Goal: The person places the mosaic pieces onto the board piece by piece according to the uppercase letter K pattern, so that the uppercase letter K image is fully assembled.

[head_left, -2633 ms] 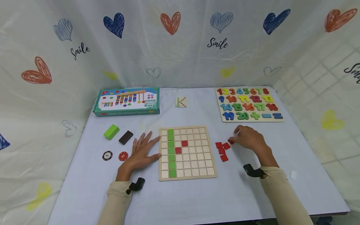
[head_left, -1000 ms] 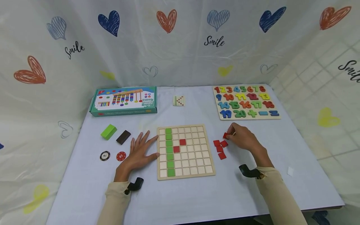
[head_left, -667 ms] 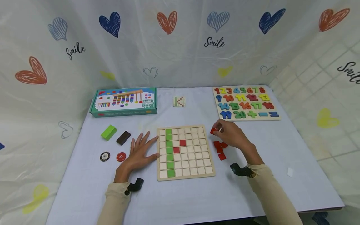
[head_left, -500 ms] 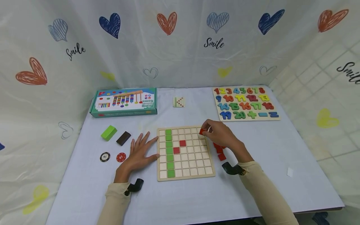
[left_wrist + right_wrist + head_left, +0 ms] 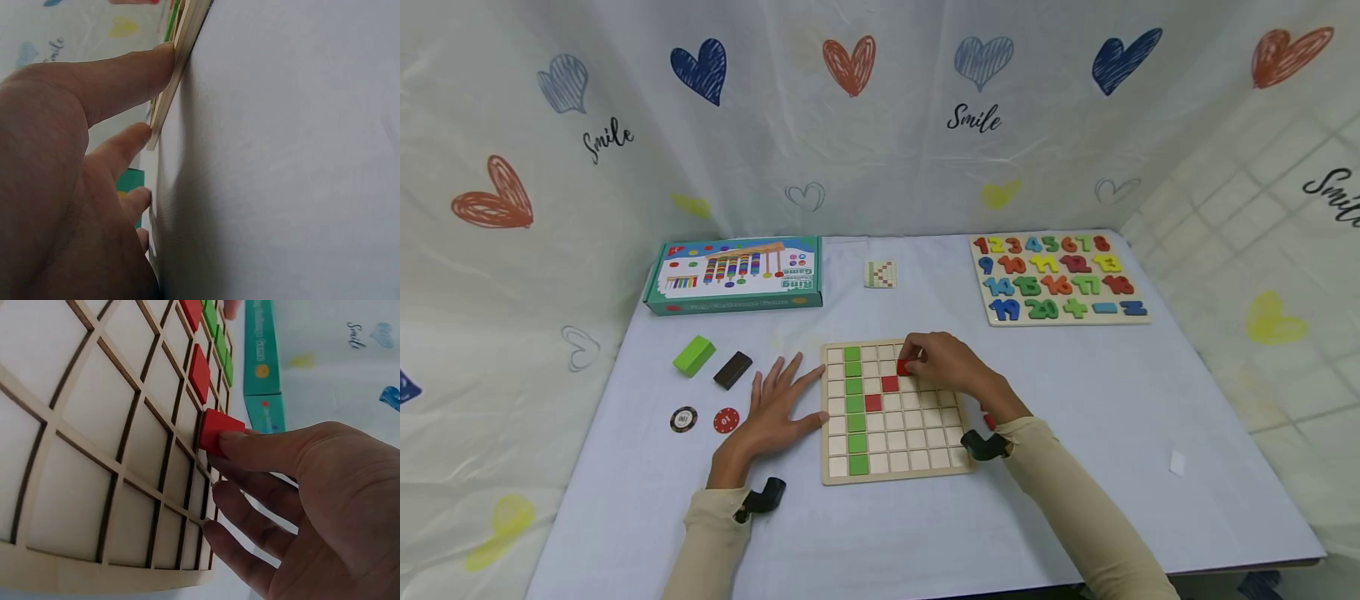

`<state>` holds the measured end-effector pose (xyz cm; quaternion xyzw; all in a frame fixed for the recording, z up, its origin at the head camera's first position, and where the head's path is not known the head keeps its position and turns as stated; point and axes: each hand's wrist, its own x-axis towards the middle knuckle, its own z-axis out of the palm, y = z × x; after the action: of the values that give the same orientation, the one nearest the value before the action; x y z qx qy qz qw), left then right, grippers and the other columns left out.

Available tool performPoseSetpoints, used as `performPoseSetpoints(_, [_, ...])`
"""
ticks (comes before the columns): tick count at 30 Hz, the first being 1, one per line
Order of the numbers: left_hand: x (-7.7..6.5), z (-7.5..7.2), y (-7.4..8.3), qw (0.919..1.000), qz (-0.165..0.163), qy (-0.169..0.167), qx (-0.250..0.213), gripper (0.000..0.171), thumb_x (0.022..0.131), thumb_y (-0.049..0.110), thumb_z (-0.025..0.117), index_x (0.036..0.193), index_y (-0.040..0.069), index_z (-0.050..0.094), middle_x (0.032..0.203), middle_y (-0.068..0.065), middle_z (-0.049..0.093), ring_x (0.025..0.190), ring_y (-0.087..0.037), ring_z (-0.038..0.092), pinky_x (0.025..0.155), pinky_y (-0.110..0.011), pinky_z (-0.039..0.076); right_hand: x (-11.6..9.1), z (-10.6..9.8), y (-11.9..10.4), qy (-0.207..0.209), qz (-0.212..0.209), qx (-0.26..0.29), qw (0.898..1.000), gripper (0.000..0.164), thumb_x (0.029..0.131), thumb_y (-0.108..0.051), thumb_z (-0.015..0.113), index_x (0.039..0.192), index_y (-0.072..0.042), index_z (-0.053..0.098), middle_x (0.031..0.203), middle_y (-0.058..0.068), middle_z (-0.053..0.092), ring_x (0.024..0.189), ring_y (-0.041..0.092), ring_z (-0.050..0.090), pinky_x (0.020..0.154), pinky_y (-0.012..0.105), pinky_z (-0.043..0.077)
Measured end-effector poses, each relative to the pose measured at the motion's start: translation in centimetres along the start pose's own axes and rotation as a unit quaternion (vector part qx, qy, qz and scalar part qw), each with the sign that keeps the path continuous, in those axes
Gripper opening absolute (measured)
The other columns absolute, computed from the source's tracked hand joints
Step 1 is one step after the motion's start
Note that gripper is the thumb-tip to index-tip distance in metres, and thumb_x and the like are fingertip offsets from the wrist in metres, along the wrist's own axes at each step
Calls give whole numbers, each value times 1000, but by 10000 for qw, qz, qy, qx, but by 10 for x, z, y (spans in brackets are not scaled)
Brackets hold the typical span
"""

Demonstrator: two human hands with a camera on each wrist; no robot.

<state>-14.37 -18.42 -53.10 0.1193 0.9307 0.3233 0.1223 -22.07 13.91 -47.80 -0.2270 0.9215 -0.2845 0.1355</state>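
A wooden grid board point(image 5: 898, 479) lies on the white table, with one column of green tiles point(image 5: 856, 422) near its left side. Two red tiles sit in cells on a diagonal, the lower being the red tile point(image 5: 873, 403). My right hand point(image 5: 951, 364) pinches another red square tile point(image 5: 220, 428) between thumb and index finger, tilted at a cell up and right of those two. My left hand point(image 5: 772, 421) lies spread on the table, thumb and index fingertips touching the board's left edge. Loose red tiles point(image 5: 988, 418) right of the board are mostly hidden by my right arm.
Left of the board lie a green block point(image 5: 694, 356), a dark block point(image 5: 733, 370), a black-and-white chip point(image 5: 683, 419) and a red chip point(image 5: 726, 420). At the back stand a game box point(image 5: 733, 275), a small pattern card point(image 5: 880, 274) and a number puzzle point(image 5: 1060, 277).
My right hand has picked up a red tile from beside the loose ones and carried it left over the board to a cell in an upper row. The left hand stays in place.
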Motion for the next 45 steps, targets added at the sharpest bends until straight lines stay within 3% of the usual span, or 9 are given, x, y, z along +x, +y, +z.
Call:
performPoseSetpoints(8, [0, 0, 0, 10000, 14, 51, -31, 79, 95, 41, 73, 166, 24, 40, 179, -13, 9, 164, -41, -7, 125, -66, -16, 2, -2, 5, -27, 95, 62, 9999, 8, 101, -14, 73, 107, -16, 78, 98, -3, 75, 88, 16, 63, 79, 35, 53])
performPoseSetpoints(15, [-2, 1, 0, 10000, 47, 62, 28, 79, 96, 41, 73, 165, 24, 41, 179, -13, 9, 164, -42, -6, 125, -67, -14, 3, 3, 7, 265, 228, -15, 9994, 13, 98, -13, 75, 107, -13, 85, 105, 1, 74, 90, 17, 61, 76, 34, 53])
performPoseSetpoints(23, [-2, 0, 2, 10000, 52, 72, -1, 78, 95, 41, 73, 164, 23, 42, 179, -15, 10, 164, -43, -6, 125, -67, -14, 0, 7, 10, 322, 258, -85, 9991, 15, 100, -14, 74, 108, -18, 86, 105, -3, 75, 87, 13, 61, 72, 32, 52])
performPoseSetpoints(29, [-2, 1, 2, 10000, 27, 36, 11, 78, 96, 41, 73, 165, 24, 41, 179, -13, 9, 164, -41, -7, 125, -66, -15, -6, 4, 5, 390, 219, -197, 9988, 20, 98, -18, 77, 118, -17, 82, 102, -1, 72, 87, 15, 62, 73, 34, 53])
performPoseSetpoints(39, [-2, 2, 1, 9999, -44, -109, 46, 79, 98, 42, 72, 167, 27, 38, 180, -10, 5, 164, -40, -10, 125, -65, -18, -40, -23, 14, 554, 428, -77, 9975, 30, 100, -24, 73, 128, -11, 76, 112, 6, 72, 101, 23, 66, 77, 41, 58])
performPoseSetpoints(45, [-1, 2, -1, 10000, 56, -25, -8, 78, 97, 42, 72, 166, 25, 39, 179, -12, 7, 164, -41, -9, 125, -66, -17, -63, -53, 34, 363, 977, -131, 9945, 37, 100, -23, 74, 133, -7, 71, 120, 13, 72, 109, 30, 66, 80, 43, 61])
